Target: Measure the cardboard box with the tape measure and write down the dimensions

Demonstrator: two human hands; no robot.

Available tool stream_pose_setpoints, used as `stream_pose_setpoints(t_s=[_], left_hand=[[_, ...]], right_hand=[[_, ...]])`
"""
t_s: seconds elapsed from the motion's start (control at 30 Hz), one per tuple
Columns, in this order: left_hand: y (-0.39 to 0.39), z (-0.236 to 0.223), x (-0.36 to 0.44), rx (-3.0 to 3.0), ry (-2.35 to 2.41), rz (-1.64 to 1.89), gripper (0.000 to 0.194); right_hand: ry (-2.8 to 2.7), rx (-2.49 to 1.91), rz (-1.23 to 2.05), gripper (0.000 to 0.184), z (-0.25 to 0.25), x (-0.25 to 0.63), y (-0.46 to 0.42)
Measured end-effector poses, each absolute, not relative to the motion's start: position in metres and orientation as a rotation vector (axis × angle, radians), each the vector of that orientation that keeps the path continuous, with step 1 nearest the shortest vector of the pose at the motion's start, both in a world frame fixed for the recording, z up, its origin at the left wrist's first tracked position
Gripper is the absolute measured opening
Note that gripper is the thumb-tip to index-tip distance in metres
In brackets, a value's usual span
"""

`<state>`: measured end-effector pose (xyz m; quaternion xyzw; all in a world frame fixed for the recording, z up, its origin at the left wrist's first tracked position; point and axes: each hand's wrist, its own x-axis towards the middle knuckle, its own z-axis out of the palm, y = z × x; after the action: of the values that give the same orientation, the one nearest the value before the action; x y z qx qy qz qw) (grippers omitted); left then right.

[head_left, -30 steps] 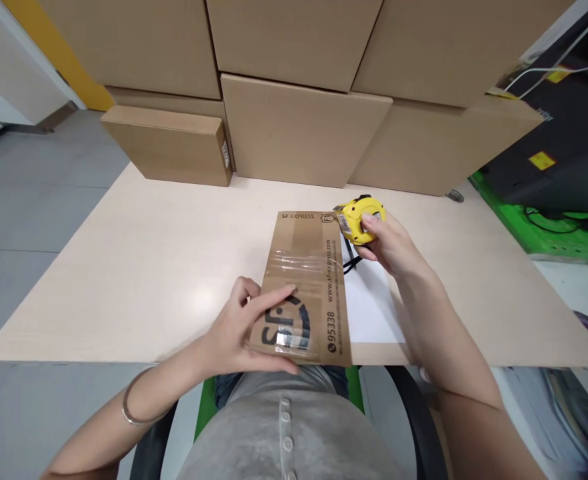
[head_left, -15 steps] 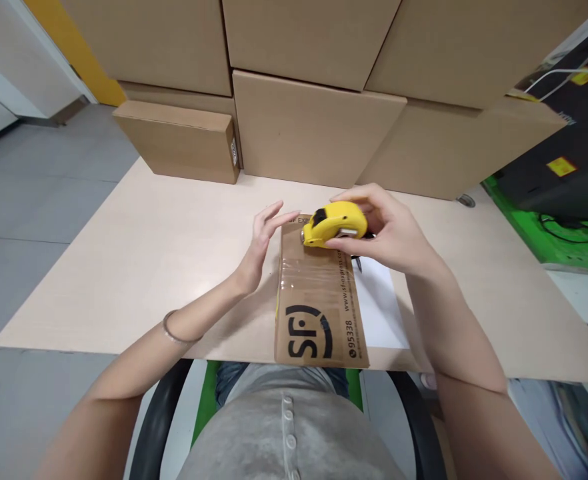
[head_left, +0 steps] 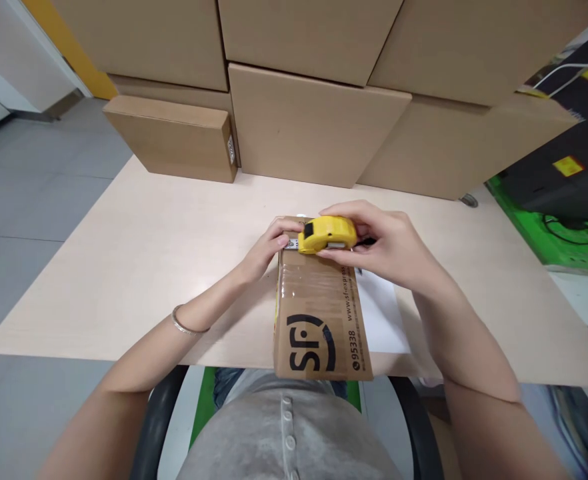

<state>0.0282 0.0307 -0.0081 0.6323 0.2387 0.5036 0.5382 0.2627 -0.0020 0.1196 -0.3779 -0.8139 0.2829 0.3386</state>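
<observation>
A yellow tape measure (head_left: pixel 330 234) is gripped in my right hand (head_left: pixel 384 241), over the far end of a brown cardboard box (head_left: pixel 314 293). A short length of its blade (head_left: pixel 291 244) sticks out to the left. My left hand (head_left: pixel 269 248) pinches the blade's end between thumb and fingers at the box's far left edge. The box is marked with black SF print and has clear tape across it. It lies on the table, its near end at the table's front edge. A white sheet of paper (head_left: pixel 384 313) lies partly under the box's right side.
Large cardboard boxes (head_left: pixel 319 127) are stacked along the back of the table (head_left: pixel 174 233). A smaller flat box (head_left: pixel 174 140) stands at the back left. Dark equipment (head_left: pixel 544 173) sits on a green surface at the right. Chair armrests flank my body.
My left hand has closed on the tape's end, and a short piece of blade now shows. The tape measure has come down slightly and a little to the left with my right hand.
</observation>
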Motion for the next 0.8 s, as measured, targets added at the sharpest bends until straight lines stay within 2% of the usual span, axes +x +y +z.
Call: stream_pose_setpoints(t_s=[0.1,0.27,0.47,0.6,0.8], left_hand=[[0.033,-0.009,0.027,1.514,0.562,1.168,0.034],[0.035,-0.008,0.027,1.514,0.558,1.151,0.033],[0.036,-0.007,0.027,1.488,0.545,1.135,0.03],[0.036,-0.005,0.025,1.504,0.568,1.127,0.033],[0.037,-0.004,0.025,1.582,0.57,1.162,0.035]], right_hand=[[-2.04,-1.073,0.723,0.043,0.115,0.297,-0.009],[-1.93,-1.099,0.737,0.049,0.103,0.34,-0.015],[-1.893,-1.157,0.777,0.047,0.098,0.339,-0.016],[-1.93,-1.315,0.708,0.053,0.109,0.339,-0.019],[-2.114,-1.239,0.597,0.031,0.13,0.314,-0.016]])
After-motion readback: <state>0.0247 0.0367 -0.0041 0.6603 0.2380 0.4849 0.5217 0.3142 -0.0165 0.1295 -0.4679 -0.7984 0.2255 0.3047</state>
